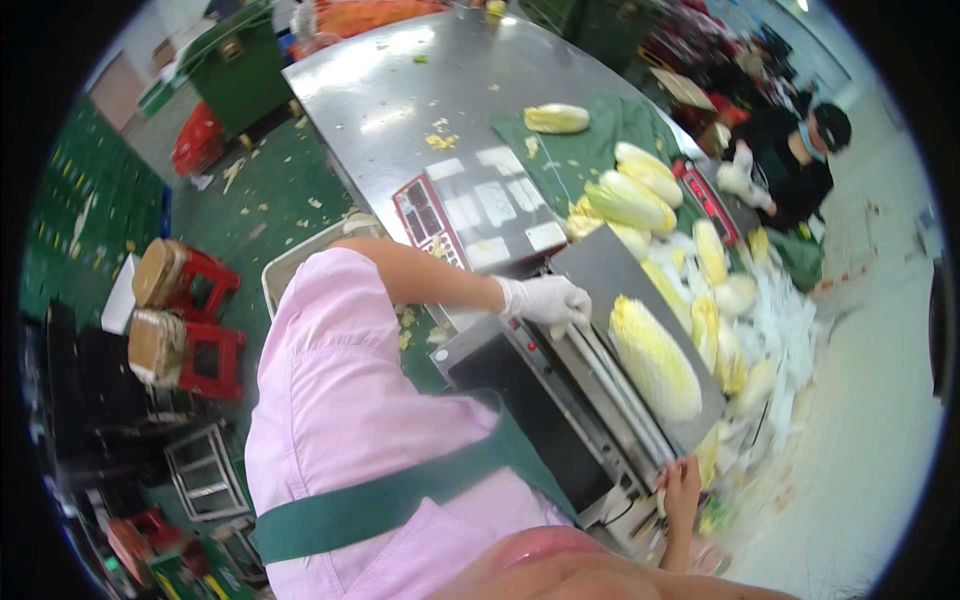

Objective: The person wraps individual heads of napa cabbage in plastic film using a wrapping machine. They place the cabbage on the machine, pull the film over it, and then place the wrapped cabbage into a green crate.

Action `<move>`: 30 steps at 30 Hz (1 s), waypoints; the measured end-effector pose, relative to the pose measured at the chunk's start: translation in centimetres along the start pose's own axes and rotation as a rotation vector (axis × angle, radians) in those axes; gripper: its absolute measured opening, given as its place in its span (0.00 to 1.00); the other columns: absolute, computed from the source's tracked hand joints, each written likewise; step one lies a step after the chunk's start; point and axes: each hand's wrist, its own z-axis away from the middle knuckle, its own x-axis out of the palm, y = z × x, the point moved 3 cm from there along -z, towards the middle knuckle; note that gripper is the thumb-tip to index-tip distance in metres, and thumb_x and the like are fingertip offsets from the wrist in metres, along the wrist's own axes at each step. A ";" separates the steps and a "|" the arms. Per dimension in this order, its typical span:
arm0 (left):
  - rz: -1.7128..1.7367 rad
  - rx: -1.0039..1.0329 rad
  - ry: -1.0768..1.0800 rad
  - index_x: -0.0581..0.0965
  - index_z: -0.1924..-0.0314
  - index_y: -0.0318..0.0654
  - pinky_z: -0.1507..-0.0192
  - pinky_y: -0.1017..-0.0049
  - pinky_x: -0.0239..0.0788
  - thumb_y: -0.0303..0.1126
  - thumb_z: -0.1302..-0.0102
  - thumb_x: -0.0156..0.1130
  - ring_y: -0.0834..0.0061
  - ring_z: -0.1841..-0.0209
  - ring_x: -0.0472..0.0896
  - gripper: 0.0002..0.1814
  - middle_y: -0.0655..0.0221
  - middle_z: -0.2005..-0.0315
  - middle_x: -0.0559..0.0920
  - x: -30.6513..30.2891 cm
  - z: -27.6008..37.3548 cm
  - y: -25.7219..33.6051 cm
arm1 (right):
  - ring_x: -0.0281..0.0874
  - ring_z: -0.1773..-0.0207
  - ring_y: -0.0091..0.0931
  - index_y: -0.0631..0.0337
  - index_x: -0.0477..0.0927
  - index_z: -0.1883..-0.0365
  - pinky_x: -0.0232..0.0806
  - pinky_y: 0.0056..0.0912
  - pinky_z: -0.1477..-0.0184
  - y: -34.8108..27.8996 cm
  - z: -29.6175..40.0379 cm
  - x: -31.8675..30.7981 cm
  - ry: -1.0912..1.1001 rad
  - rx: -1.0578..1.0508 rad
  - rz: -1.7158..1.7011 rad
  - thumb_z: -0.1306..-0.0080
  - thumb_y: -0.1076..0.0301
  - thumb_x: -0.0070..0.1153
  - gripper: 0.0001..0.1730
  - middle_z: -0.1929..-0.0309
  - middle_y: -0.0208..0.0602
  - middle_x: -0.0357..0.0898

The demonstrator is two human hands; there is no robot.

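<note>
A tabletop film-wrapping machine (540, 405) stands before me, with pale rollers (611, 375) and a metal plate (600, 262). On the plate a napa cabbage (656, 360) lies lengthwise beside the rollers. My left hand (551, 301), in a white glove, is at the far end of the rollers, fingers closed on what looks like the edge of clear plastic film. At their near end my bare right hand (679, 480) pinches the film's other corner. The film between my hands is hard to make out against the shiny rollers.
Several napa cabbages (630, 199) lie on a green cloth beyond the plate. A scale (487, 210) stands left of them on the steel table (390, 105). At right, a co-worker (787, 165) holds a cabbage beside a second scale (709, 202). Red stools (210, 360) stand left.
</note>
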 end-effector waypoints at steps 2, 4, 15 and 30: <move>0.348 -0.050 0.102 0.81 0.51 0.44 0.55 0.75 0.76 0.35 0.29 0.56 0.76 0.55 0.84 0.11 0.70 0.61 0.86 -2.5 0.8 5.3 | 0.76 0.74 0.23 0.62 0.72 0.63 0.71 0.29 0.68 -2.0 0.1 -2.6 0.126 -0.053 -0.227 0.28 0.71 0.52 0.05 0.70 0.36 0.78; 0.608 0.021 0.261 0.81 0.51 0.40 0.54 0.76 0.75 0.33 0.28 0.55 0.76 0.55 0.84 0.11 0.69 0.62 0.86 -5.1 0.6 9.2 | 0.78 0.71 0.22 0.62 0.72 0.62 0.73 0.28 0.65 -3.6 -1.1 -5.3 0.292 -0.172 -0.410 0.28 0.72 0.52 0.03 0.68 0.37 0.79; 0.109 0.221 0.111 0.69 0.30 0.53 0.36 0.66 0.68 0.42 0.49 0.78 0.57 0.41 0.79 0.46 0.62 0.42 0.80 -0.8 -7.4 6.2 | 0.69 0.31 0.41 0.62 0.57 0.25 0.61 0.38 0.30 -3.2 -11.6 1.2 -0.003 -0.314 0.230 0.43 0.81 0.62 0.47 0.31 0.51 0.68; 1.254 -0.556 -0.275 0.81 0.47 0.35 0.51 0.68 0.72 0.62 0.34 0.60 0.69 0.52 0.83 0.35 0.64 0.54 0.86 10.0 10.9 6.1 | 0.77 0.40 0.34 0.65 0.66 0.33 0.72 0.39 0.42 5.2 8.9 12.6 -0.561 0.742 -0.975 0.27 0.44 0.51 0.36 0.39 0.39 0.76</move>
